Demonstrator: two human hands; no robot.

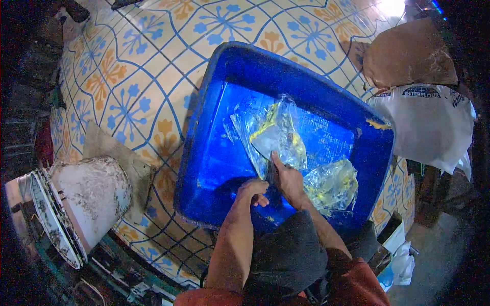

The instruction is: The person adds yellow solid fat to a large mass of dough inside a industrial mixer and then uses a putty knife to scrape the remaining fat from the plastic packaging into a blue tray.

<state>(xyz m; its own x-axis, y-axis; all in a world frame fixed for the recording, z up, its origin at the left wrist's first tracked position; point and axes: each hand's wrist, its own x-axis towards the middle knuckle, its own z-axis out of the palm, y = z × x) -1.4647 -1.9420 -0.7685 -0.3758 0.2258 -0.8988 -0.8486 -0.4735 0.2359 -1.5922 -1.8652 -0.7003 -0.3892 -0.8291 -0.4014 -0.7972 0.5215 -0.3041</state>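
A clear plastic bag (295,137) smeared with yellow residue lies spread in a deep blue tub (204,158). My right hand (289,182) is closed on what looks like a scraper (270,142), with a broad pale blade and a dark handle. Its thumb points along the tool, and the blade lies against the bag. My left hand (254,190) pinches the bag's near edge, fingers curled. Beside my right wrist, a second crumpled clear bag (333,186) with yellow smears rests in the tub.
Patterned floor tiles (127,109) surround the tub. To the left, a dirty white bucket (92,191) lies tipped on its side next to a flat board (115,153). At right stand a brown sack (411,53) and a white printed sack (431,132). A yellow smear (377,124) marks the tub's rim.
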